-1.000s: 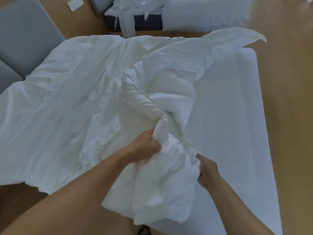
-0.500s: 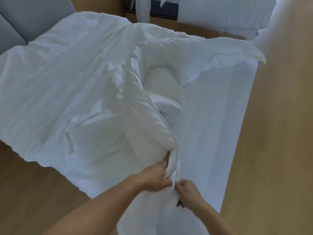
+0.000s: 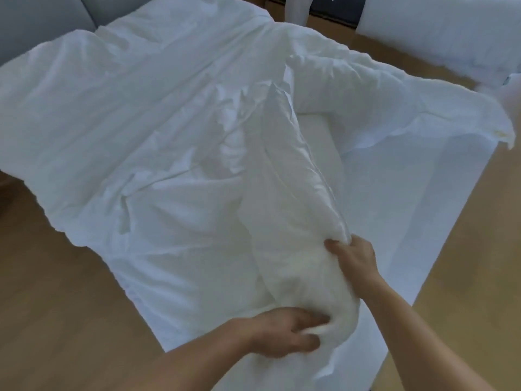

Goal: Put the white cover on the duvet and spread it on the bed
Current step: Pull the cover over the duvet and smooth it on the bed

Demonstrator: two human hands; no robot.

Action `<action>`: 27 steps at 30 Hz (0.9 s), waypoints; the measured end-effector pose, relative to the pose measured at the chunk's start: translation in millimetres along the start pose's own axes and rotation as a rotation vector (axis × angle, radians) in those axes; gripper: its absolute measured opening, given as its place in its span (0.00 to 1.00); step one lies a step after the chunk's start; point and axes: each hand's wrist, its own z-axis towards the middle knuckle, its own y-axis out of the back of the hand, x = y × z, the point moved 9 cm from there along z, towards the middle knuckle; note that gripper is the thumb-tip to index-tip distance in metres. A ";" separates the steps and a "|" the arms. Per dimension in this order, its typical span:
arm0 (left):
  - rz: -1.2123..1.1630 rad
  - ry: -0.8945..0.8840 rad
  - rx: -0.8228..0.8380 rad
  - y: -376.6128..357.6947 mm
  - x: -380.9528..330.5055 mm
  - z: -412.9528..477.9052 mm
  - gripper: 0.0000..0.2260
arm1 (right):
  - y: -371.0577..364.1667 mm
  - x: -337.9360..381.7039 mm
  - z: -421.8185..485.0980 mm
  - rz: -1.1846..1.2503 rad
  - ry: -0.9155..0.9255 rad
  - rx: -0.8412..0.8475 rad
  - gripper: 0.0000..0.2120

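Both our hands are on the duvet point(image 3: 287, 207), which is bunched into a long roll running from the middle of the bed point(image 3: 408, 210) to its near edge. Our right hand point(image 3: 353, 259) grips the roll's upper ridge, fingers curled over the fabric. Our left hand point(image 3: 282, 331), blurred, has its fingers curled into the roll's near end. We see the white cover point(image 3: 127, 122) lying rumpled over the bed's left and far parts, overhanging the wooden floor point(image 3: 56, 320) on the left.
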 end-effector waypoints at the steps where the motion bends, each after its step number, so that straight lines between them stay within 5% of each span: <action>1: -0.097 0.070 -0.153 19.3 14.6 1.3 0.25 | 14.4 -15.4 5.0 0.058 -0.046 -0.085 0.07; 3: -0.013 0.295 -0.525 65.0 57.1 -3.6 0.24 | 39.8 -49.7 12.7 0.080 -0.131 -0.202 0.13; 5: 0.091 0.568 -0.690 80.6 93.8 -15.6 0.31 | 50.2 -75.6 22.2 0.001 -0.130 -0.167 0.18; 10: 0.080 0.871 -0.505 19.6 120.2 14.1 0.56 | 64.5 -97.5 46.9 -0.123 0.000 0.052 0.10; 12: 0.180 0.949 -0.501 2.5 110.4 25.6 0.54 | 79.7 -99.9 58.6 -0.132 0.027 0.029 0.08; 14: 0.352 0.996 -0.560 1.8 95.6 28.7 0.36 | 89.4 -115.3 72.4 -0.136 -0.033 0.011 0.06; 16: 0.407 0.954 -0.666 8.0 85.0 23.4 0.19 | 86.3 -139.4 77.1 -0.243 -0.121 0.083 0.06; 19: 0.163 0.848 -0.772 7.7 83.8 8.9 0.15 | 73.1 -179.2 68.6 -0.401 -0.199 0.261 0.09; 24: -0.184 0.495 -0.696 -23.9 16.1 31.5 0.43 | 43.0 -153.8 11.4 -0.290 -0.044 0.522 0.05; 27: -0.442 0.281 -0.856 -15.7 -26.8 44.3 0.39 | 35.1 -129.6 -22.6 -0.229 0.018 0.730 0.09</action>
